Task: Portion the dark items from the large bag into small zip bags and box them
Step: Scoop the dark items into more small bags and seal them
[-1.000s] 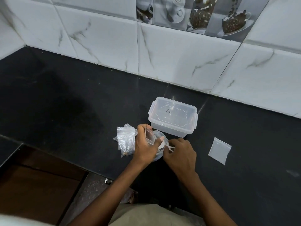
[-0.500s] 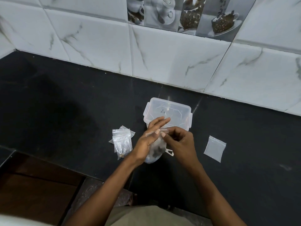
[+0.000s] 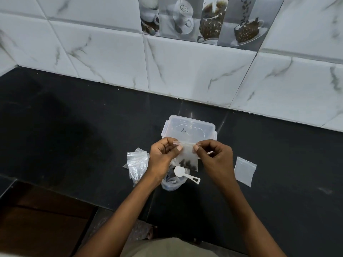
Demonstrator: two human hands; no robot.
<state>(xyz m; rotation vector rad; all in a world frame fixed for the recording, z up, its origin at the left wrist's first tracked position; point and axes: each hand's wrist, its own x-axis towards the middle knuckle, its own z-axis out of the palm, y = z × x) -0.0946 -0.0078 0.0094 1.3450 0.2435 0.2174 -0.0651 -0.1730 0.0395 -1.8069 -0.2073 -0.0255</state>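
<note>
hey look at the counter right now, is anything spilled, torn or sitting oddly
Nothing looks spilled or torn. The left hand and right hand pinch the top of a small clear zip bag with dark pieces inside. The one oddity: the white plastic scoop lies across the open large bag, its handle overhanging the black counter.

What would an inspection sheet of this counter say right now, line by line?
Surface: black counter, glossy.
Job's things: filled zip bag held up, dark items at its bottom; large bag below with white scoop on it; lidded clear box behind; flat empty zip bag at right.
Clutter: bundle of spare zip bags at left.
Hands: left hand and right hand pinch the filled bag's top strip.
Cables: nothing seen.
Surroundings: marbled wall tiles.
</note>
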